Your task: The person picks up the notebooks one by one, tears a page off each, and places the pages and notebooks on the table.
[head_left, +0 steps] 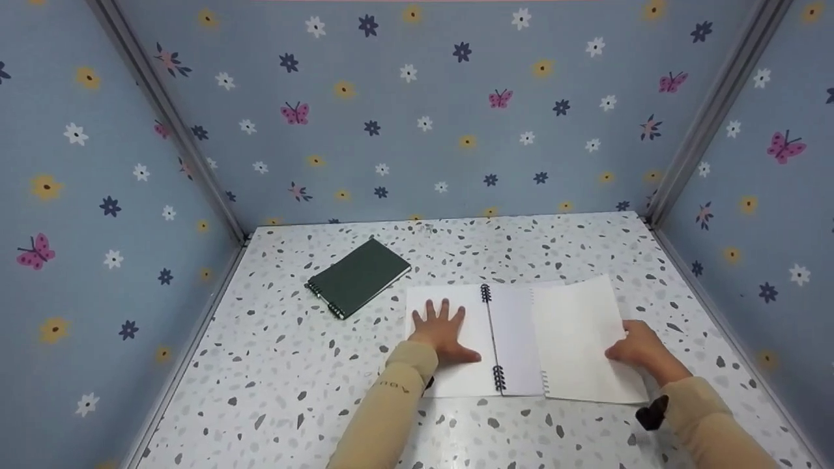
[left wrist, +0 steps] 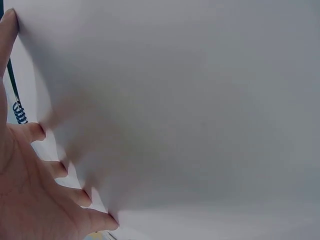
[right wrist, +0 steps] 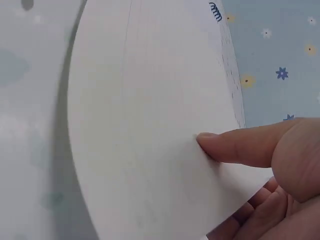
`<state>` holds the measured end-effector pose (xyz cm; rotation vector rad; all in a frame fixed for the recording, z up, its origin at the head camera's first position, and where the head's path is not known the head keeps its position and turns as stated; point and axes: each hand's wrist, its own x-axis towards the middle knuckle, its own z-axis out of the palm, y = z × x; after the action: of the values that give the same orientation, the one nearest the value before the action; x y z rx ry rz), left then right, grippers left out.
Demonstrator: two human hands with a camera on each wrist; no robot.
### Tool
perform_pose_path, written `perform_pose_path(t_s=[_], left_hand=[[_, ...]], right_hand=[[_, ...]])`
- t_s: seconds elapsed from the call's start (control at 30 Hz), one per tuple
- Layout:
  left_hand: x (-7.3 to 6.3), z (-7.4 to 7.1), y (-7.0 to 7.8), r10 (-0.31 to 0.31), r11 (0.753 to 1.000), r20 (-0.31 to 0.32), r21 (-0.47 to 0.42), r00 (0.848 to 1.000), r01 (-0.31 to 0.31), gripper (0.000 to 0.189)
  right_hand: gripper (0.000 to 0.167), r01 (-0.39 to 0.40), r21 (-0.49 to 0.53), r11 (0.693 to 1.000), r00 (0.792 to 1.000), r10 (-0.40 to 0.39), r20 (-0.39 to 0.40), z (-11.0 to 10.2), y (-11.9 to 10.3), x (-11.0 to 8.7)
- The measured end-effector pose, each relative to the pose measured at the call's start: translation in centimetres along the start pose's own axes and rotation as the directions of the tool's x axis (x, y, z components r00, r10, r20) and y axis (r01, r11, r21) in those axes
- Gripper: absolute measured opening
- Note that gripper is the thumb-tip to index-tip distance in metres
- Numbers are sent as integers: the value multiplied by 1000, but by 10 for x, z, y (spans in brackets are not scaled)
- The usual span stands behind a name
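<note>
An open spiral notebook [head_left: 511, 339] with blank white pages lies on the table, its black coil rings running down the middle. On its left page my left hand [head_left: 443, 332] rests flat, fingers spread; the left wrist view shows the fingertips [left wrist: 102, 220] touching the white paper. My right hand [head_left: 642, 348] pinches the right edge of a loose white sheet [head_left: 580, 339], thumb on top and fingers beneath. That sheet overlaps the right page, and its notched left edge stands apart from the rings. In the right wrist view the sheet [right wrist: 145, 120] bends upward along its length.
A closed dark green spiral notebook [head_left: 361, 277] lies at the back left of the speckled white table [head_left: 260, 378]. Flower-patterned blue panels [head_left: 417, 117] enclose the table at the back and both sides, with grey posts [head_left: 704, 117] at the corners.
</note>
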<state>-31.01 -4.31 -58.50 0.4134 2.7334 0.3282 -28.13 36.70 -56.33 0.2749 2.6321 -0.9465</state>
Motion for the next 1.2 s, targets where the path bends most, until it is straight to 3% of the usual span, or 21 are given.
perform_pose_path(t_s=[0.13, 0.3, 0.43, 0.7, 0.93, 1.2], left_hand=[[-3, -1, -1, 7, 1000, -11, 4, 1000, -7, 120], [-9, -2, 1, -1, 1000, -13, 21, 1000, 1, 118], [-9, -1, 2, -2, 1000, -12, 21, 1000, 2, 118], [-5, -1, 3, -5, 1000, -15, 24, 1000, 5, 117], [-7, 0, 1, 2, 1000, -15, 25, 1000, -2, 118], [-9, -1, 2, 2, 1000, -26, 23, 1000, -1, 116]], right_hand=[[68, 20, -32, 999, 994, -23, -108, -19, 11, 9], [64, -5, -69, 998, 964, -14, -266, -44, 27, 20], [60, -41, -110, 993, 945, 3, -327, -58, 39, 26], [57, 10, -152, 988, 937, -63, -345, -62, 64, 42], [59, -33, -112, 993, 934, -9, -357, -54, 68, 53], [38, -30, -87, 996, 927, -4, -375, -55, 70, 55]])
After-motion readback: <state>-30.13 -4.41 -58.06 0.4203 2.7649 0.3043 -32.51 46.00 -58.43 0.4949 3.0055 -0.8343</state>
